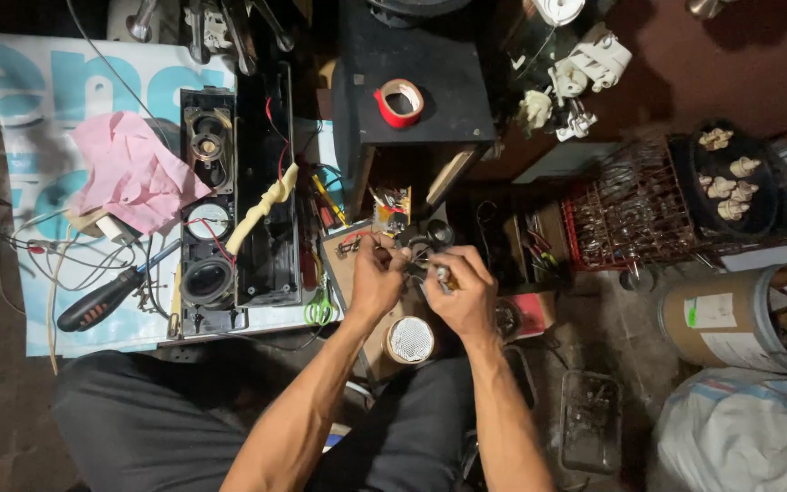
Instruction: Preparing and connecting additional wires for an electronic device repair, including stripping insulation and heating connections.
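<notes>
Here, seen from above, my two bare hands meet over my lap, just in front of a cluttered floor workspace. My left hand [377, 278] has its grip closed on a small dark part with coloured wires [412, 248], pinched between fingers and thumb. My right hand [463, 293] has its grip closed on a thin tool with a pale tip [442, 273], which points toward that part; the two hands are almost touching. Just below them a round can with a white mesh top [409, 339] stands between my knees. To my left lies an opened black speaker housing [234, 196] on a printed sheet, with a black-handled screwdriver [102, 299] and a pink cloth [134, 173] beside it. Farther off, a red tape roll [400, 102] rests on a black box [416, 77].
</notes>
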